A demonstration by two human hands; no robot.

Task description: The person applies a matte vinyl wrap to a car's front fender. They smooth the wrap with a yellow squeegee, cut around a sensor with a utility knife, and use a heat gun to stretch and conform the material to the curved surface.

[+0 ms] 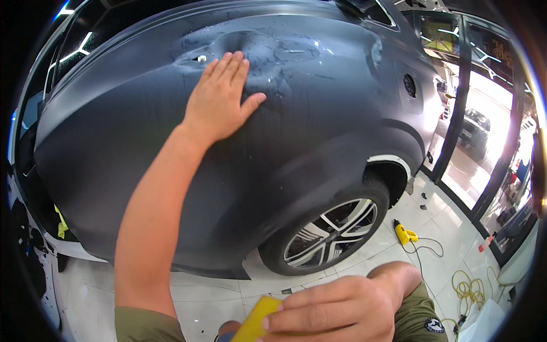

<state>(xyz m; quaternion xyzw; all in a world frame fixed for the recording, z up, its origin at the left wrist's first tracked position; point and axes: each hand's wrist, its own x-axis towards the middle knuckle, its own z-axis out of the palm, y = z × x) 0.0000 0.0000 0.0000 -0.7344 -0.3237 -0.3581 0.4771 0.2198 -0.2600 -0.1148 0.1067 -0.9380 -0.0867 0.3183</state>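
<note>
Sheet [273, 154], dark and wrinkly, lies under the left hand [219, 105], spread perhaps to press it flat; near, the right hand [342, 308] pinches a yellow block [256, 322], maybe ready.

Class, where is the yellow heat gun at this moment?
In the head view, the yellow heat gun lies on the tiled floor, just right of the car wheel and higher in the picture than the right hand.
</note>
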